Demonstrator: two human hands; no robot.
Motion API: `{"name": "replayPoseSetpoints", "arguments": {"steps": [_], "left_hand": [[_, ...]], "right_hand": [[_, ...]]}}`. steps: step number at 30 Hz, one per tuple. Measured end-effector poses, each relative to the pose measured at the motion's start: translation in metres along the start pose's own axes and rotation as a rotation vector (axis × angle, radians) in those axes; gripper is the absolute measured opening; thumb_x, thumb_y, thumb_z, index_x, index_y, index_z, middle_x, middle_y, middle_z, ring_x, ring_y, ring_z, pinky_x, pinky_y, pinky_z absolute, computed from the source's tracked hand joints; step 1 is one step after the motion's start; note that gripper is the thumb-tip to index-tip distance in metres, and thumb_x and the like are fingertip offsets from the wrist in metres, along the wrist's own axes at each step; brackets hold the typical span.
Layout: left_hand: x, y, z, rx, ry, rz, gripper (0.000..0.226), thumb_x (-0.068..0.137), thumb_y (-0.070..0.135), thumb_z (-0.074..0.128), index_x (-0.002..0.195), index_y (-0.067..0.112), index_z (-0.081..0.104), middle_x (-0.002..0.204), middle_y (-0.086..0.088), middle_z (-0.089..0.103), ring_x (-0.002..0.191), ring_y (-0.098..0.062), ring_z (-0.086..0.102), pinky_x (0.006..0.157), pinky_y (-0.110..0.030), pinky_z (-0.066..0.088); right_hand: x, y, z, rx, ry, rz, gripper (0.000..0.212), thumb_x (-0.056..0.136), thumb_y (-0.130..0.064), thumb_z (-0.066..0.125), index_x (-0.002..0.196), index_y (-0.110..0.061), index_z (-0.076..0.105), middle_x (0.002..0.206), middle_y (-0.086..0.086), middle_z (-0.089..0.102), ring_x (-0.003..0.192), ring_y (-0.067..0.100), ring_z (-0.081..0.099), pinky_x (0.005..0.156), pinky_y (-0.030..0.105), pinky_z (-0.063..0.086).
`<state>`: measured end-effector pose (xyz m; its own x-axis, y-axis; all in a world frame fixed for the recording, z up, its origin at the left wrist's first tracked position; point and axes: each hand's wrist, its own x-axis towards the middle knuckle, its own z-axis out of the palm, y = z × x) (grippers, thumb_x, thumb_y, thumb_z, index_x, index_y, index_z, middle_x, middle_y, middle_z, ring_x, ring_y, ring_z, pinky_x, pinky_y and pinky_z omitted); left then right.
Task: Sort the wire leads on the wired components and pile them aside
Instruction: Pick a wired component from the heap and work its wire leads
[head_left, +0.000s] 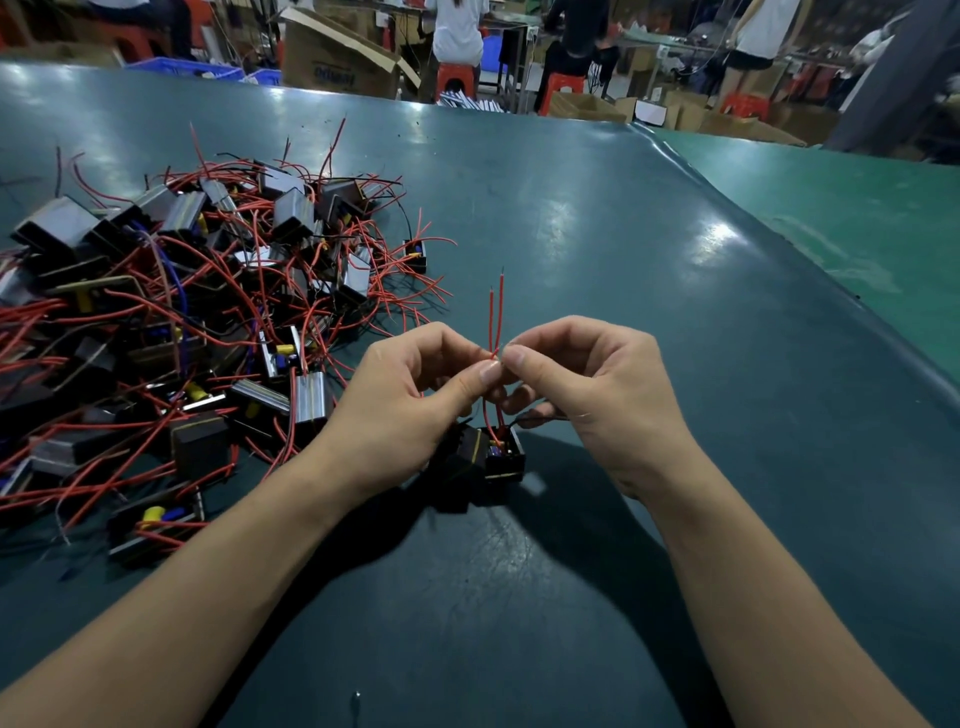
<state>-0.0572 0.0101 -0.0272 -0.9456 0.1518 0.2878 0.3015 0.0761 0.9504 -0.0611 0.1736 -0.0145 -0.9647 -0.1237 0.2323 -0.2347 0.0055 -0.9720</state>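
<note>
Above a black component (488, 454), both hands (498, 379) pinching two red leads (496, 317)

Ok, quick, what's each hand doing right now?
Left hand: pinching the two red leads of the component.
Right hand: pinching the same red leads.

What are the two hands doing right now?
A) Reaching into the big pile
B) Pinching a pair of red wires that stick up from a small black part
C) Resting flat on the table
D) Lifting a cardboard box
B: the left hand and right hand meet fingertip to fingertip on the red wires, which rise from the small black component below them.
</note>
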Motion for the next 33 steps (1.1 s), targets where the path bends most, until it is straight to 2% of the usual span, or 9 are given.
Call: {"name": "replayPoseSetpoints", "arguments": {"steps": [6, 10, 12, 14, 18, 23, 26, 30, 33], "left_hand": [[0.000, -0.001, -0.005, -0.009, -0.025, -0.035, 0.007, 0.087, 0.003, 0.066, 0.082, 0.008, 0.067, 0.071, 0.004, 0.074, 0.064, 0.000, 0.065, 0.062, -0.010, 0.047], [-0.001, -0.002, -0.004, 0.031, 0.006, -0.062, 0.007, 0.088, 0.005, 0.067, 0.081, 0.006, 0.069, 0.071, 0.003, 0.074, 0.067, -0.002, 0.066, 0.066, -0.014, 0.051], [-0.001, -0.001, -0.004, 0.047, 0.011, -0.078, 0.007, 0.088, 0.005, 0.067, 0.082, 0.003, 0.069, 0.071, 0.001, 0.074, 0.065, -0.001, 0.065, 0.064, -0.014, 0.050], [-0.001, -0.001, -0.003, 0.048, 0.023, -0.096, 0.007, 0.088, 0.004, 0.067, 0.082, 0.001, 0.070, 0.069, 0.000, 0.073, 0.062, -0.002, 0.064, 0.061, -0.014, 0.048], [0.000, -0.001, -0.005, 0.038, 0.049, -0.147, 0.008, 0.087, 0.004, 0.068, 0.080, 0.003, 0.070, 0.070, -0.006, 0.074, 0.068, -0.011, 0.067, 0.072, -0.024, 0.053], [-0.001, -0.002, -0.006, 0.058, 0.052, -0.172, 0.010, 0.086, 0.006, 0.070, 0.076, 0.003, 0.071, 0.066, -0.005, 0.073, 0.054, -0.001, 0.061, 0.056, -0.010, 0.046], [-0.001, -0.004, -0.007, 0.062, 0.055, -0.189, 0.011, 0.086, 0.007, 0.071, 0.075, 0.003, 0.071, 0.064, -0.005, 0.073, 0.049, 0.001, 0.056, 0.050, -0.009, 0.041], [-0.001, -0.005, -0.006, 0.028, 0.043, -0.153, 0.009, 0.086, 0.004, 0.071, 0.077, 0.000, 0.071, 0.064, -0.006, 0.072, 0.052, -0.001, 0.061, 0.053, -0.008, 0.043], [0.000, -0.006, -0.008, 0.043, -0.010, -0.109, 0.009, 0.086, 0.003, 0.071, 0.077, 0.001, 0.071, 0.066, -0.007, 0.073, 0.059, -0.006, 0.065, 0.060, -0.012, 0.047]], "right_hand": [[-0.002, 0.006, 0.004, -0.310, 0.091, -0.298, 0.012, 0.083, -0.008, 0.075, 0.080, -0.020, 0.073, 0.070, -0.005, 0.071, 0.060, 0.016, 0.070, 0.052, 0.033, 0.057], [0.001, 0.010, 0.002, -0.607, 0.131, -0.613, 0.003, 0.083, -0.006, 0.075, 0.080, -0.007, 0.075, 0.075, 0.002, 0.071, 0.059, 0.017, 0.067, 0.054, 0.025, 0.053], [0.002, 0.011, 0.001, -0.705, 0.168, -0.700, 0.005, 0.083, -0.006, 0.075, 0.079, -0.006, 0.075, 0.074, 0.004, 0.071, 0.057, 0.019, 0.063, 0.052, 0.027, 0.051], [0.002, 0.013, 0.000, -0.744, 0.184, -0.723, 0.007, 0.085, -0.008, 0.074, 0.078, -0.007, 0.075, 0.073, 0.004, 0.070, 0.056, 0.020, 0.062, 0.049, 0.034, 0.050], [0.002, 0.014, 0.001, -0.792, 0.145, -0.755, 0.010, 0.088, -0.010, 0.071, 0.079, -0.006, 0.075, 0.074, 0.005, 0.068, 0.059, 0.023, 0.061, 0.048, 0.039, 0.049], [0.002, 0.011, 0.000, -0.851, 0.091, -0.744, 0.010, 0.088, -0.009, 0.069, 0.079, -0.006, 0.072, 0.073, 0.005, 0.065, 0.060, 0.024, 0.060, 0.049, 0.041, 0.049], [0.000, 0.011, -0.001, -0.852, 0.047, -0.650, 0.009, 0.087, -0.009, 0.069, 0.079, -0.006, 0.069, 0.071, 0.001, 0.063, 0.060, 0.018, 0.057, 0.051, 0.037, 0.049], [-0.001, 0.010, -0.002, -0.770, 0.031, -0.530, 0.007, 0.086, -0.008, 0.069, 0.080, -0.006, 0.067, 0.071, -0.002, 0.063, 0.063, 0.013, 0.056, 0.057, 0.015, 0.042], [0.000, 0.010, -0.001, -0.775, 0.002, -0.573, 0.006, 0.088, -0.006, 0.067, 0.082, -0.004, 0.065, 0.076, 0.001, 0.061, 0.066, 0.018, 0.057, 0.056, 0.022, 0.044]]}}
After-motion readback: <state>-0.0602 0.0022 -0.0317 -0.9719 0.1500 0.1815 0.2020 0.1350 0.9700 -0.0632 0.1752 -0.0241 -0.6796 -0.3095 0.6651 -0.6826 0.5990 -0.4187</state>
